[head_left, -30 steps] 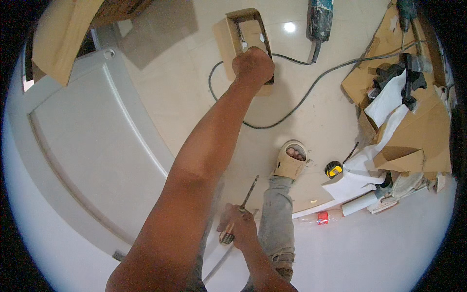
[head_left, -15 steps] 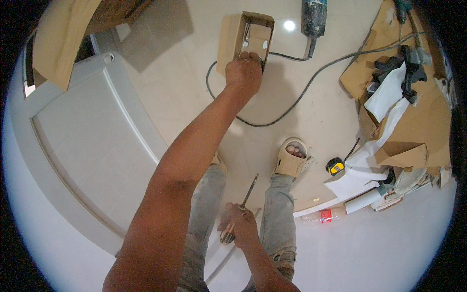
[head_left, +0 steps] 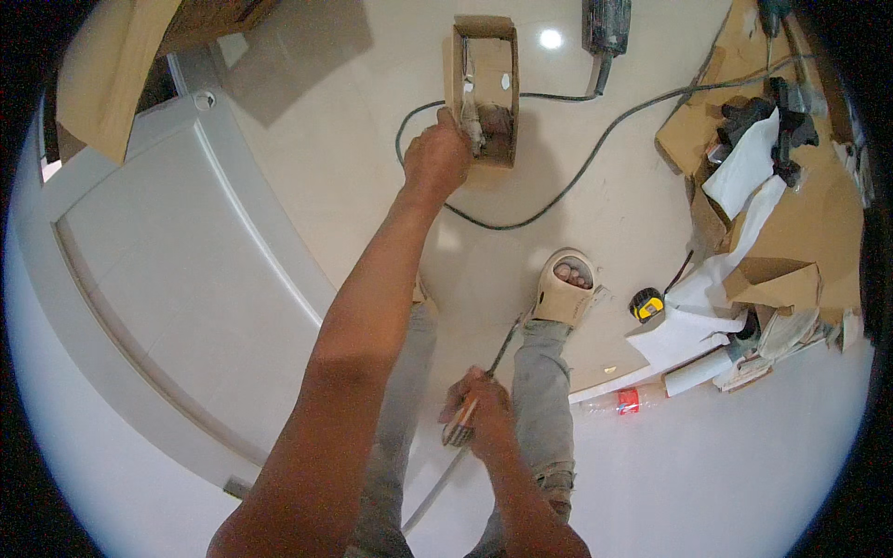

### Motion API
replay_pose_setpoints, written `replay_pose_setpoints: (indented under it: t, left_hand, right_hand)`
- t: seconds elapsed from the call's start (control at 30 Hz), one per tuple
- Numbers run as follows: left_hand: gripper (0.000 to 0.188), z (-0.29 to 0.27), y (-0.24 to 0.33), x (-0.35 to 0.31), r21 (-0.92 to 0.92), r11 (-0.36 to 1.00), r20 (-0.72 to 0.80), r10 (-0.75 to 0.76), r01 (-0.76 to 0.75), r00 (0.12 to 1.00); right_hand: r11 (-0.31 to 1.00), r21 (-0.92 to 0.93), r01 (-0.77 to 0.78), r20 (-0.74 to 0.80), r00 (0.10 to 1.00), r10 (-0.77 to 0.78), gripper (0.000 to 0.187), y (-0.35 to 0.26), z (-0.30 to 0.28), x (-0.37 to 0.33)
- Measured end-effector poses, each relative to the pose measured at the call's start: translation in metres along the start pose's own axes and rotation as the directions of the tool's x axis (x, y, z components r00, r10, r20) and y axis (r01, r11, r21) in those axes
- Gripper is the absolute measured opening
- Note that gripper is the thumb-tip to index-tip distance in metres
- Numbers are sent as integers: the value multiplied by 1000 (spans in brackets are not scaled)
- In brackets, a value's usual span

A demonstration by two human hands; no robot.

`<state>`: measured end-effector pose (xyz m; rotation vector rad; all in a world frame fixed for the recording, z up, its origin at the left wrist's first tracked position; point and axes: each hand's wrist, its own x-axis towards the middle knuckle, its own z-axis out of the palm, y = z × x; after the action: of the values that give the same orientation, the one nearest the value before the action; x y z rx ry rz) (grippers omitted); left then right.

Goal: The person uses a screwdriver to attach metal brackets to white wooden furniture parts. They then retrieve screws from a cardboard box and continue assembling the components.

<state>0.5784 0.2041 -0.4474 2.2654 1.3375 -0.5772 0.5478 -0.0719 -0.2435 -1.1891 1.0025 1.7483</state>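
A small open cardboard box (head_left: 513, 102) sits on the floor ahead of me, with a brown flap and some small pale pieces inside. My left hand (head_left: 439, 160) is closed at the box's near left wall and seems to grip its edge; the fingertips are partly hidden. Lower down, between my legs, my right hand (head_left: 482, 409) is wrapped round the orange and dark handle of a screwdriver (head_left: 505, 346). Its long thin shaft points up and to the right, towards my right shoe.
A power tool (head_left: 606, 28) lies beyond the box, its dark cable (head_left: 595, 153) looping across the tiles. A pale panelled door (head_left: 177, 279) lies at left. At right are cardboard sheets (head_left: 805, 232), white paper, a tape measure (head_left: 646, 304) and a plastic bottle (head_left: 628, 401).
My left hand has come out of the box and moved left to its near left wall. The box looks turned more upright. My right hand has shifted up and right with the screwdriver.
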Motion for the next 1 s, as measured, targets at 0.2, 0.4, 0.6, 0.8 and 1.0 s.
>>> replay_pose_setpoints:
  t: [0.2,0.4,0.6,0.8,1.0]
  left_hand:
    - [28,-4,-9,-40,-56,994,182,-82,93,980]
    - [37,-1,-25,-57,-83,996,203,-16,33,979]
    - [40,5,-17,-58,-2,1000,198,29,-29,980]
    - [39,2,-9,-63,-12,1000,242,-24,28,970]
    - [40,9,-15,-62,-47,999,238,24,-14,971]
  right_hand:
    - [894,-359,270,-236,900,-366,29,-58,-46,61]
    - [-103,-991,90,136,521,-842,40,-190,-80,181]
    - [-187,-947,261,245,210,-947,30,-228,-17,154]
    - [-334,-822,462,472,224,-853,23,-223,106,210]
    - [-451,-837,310,490,59,-870,14,-227,119,285]
